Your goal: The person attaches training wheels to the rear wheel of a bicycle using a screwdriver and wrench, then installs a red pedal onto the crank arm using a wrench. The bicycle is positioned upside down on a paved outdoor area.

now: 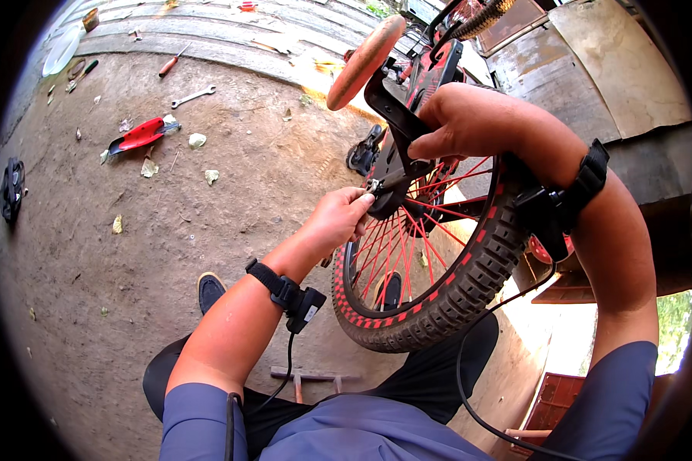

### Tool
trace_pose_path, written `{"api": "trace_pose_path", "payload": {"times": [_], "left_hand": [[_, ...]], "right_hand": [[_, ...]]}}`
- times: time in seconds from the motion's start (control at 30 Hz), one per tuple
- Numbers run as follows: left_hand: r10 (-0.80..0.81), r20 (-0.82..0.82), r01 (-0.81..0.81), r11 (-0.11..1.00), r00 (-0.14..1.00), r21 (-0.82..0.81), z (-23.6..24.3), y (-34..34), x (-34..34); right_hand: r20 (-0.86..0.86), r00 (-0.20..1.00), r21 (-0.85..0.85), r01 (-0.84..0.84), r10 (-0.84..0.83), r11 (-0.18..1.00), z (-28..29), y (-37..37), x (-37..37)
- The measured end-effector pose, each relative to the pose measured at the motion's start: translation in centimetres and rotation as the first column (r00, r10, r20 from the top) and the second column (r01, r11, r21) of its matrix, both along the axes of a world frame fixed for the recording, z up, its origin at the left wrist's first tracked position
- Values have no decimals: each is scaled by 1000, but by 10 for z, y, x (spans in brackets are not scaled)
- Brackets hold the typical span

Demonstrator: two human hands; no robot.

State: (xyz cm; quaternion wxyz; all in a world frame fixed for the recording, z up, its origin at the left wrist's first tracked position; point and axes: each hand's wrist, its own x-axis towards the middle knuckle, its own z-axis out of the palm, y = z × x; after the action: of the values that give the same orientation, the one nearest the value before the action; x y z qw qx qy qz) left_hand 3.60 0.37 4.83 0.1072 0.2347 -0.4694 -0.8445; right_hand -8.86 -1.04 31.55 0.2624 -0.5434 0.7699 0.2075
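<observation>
A bicycle wheel (438,303) with a knobby black tyre, red-patched sidewall and red spokes stands in front of me, between my legs. Beside its hub, a black metal bracket (396,115) carries a small reddish training wheel (365,63). My right hand (469,119) reaches over the tyre and is closed on the bracket, thumb on the near side. At the bracket's lower end, by a small metal axle end (372,187), the thumb and fingers of my left hand (340,221) are pinched together. What lies between them is too small to tell.
On the dirt floor at the left lie an open-end wrench (194,96), a red-handled screwdriver (174,61), a red fender-like part (140,135) and a black object (11,190). A pedal (364,150) sticks out beyond the wheel. Metal sheets (553,77) stand at the right.
</observation>
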Motion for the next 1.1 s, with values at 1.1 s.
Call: {"api": "trace_pose_path", "payload": {"times": [1.1], "left_hand": [[71,-24,-74,915,997,-396,-6,4,-9]], "right_hand": [[26,999,4,22,-22,1000,-1,4,-5]]}}
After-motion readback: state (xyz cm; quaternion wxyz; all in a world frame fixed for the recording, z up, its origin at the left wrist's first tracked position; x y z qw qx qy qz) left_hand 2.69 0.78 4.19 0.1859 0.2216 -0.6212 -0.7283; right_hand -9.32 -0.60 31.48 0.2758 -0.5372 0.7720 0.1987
